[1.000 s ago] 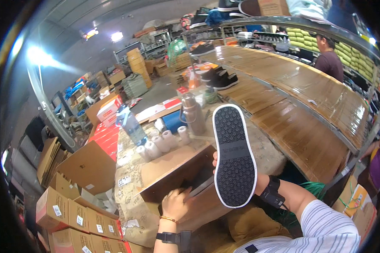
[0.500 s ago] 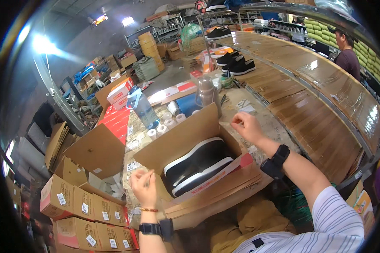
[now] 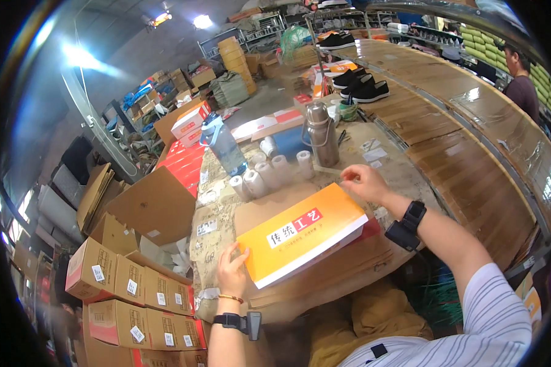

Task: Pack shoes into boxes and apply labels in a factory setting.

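Note:
A shoe box (image 3: 303, 232) with an orange lid sits at a slant on the worktable, its lid down, so the inside is hidden. My left hand (image 3: 231, 269) is at the box's left end, its fingers and thumb pressed to the lid's edge. By the far right corner is my right hand (image 3: 364, 182), its fingers curled together in a pinch; what they hold, if anything, is too small to make out. Brown cardboard (image 3: 288, 300) shows along the near side beneath the box.
Several white rolls (image 3: 255, 181), a blue water bottle (image 3: 225, 147) and a metal flask (image 3: 321, 136) stand behind the box. Stacked cartons (image 3: 134, 293) and an opened carton (image 3: 147, 208) are at the left. Black shoes (image 3: 367, 90) lie on a rack at the right, with a person (image 3: 520, 79) beyond.
The box stood open with black, white-soled shoes inside; now its orange lid covers them. My left hand has come onto the lid's left edge, while my right stays near the far right corner.

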`<state>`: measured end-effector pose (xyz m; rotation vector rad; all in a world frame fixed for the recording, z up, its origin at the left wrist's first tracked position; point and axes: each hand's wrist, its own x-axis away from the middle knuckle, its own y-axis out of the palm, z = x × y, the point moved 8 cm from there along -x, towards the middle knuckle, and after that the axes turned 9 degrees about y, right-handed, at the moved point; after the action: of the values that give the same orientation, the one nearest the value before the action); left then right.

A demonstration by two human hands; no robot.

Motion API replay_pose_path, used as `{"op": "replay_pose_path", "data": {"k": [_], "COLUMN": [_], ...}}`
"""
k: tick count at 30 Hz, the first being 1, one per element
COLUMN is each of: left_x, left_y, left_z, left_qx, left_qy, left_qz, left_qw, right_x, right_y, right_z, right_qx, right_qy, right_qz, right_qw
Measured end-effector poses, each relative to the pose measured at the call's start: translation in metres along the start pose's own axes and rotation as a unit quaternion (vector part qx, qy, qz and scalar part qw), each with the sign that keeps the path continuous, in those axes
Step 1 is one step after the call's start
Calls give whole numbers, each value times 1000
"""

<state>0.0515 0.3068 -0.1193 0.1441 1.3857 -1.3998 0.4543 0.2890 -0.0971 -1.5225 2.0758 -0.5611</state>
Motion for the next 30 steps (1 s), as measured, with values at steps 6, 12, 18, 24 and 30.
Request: {"op": "replay_pose_path", "data": {"k": [6, 12, 18, 24, 30], "left_x": [-39, -52, -20, 92, 154], "left_y": [47, 67, 54, 54, -97], "left_z": [78, 61, 89, 49, 104], "left_qx": [-197, -115, -148, 517, 456], "left_qy": [103, 8, 73, -312, -224], "left_qz": [-364, -461, -290, 49, 65], "left_qw": [904, 880, 943, 795, 859], "right_x": [47, 23, 58, 97, 159], "right_y": [71, 75, 61, 83, 120], "right_z": [-60, -56, -31, 103, -8], "right_qx": [415, 309, 257, -538, -571], "right_qy": [-220, -209, -303, 71, 31], "right_qz": [-239, -300, -58, -172, -316], "right_qw": [850, 878, 916, 822, 757]}}
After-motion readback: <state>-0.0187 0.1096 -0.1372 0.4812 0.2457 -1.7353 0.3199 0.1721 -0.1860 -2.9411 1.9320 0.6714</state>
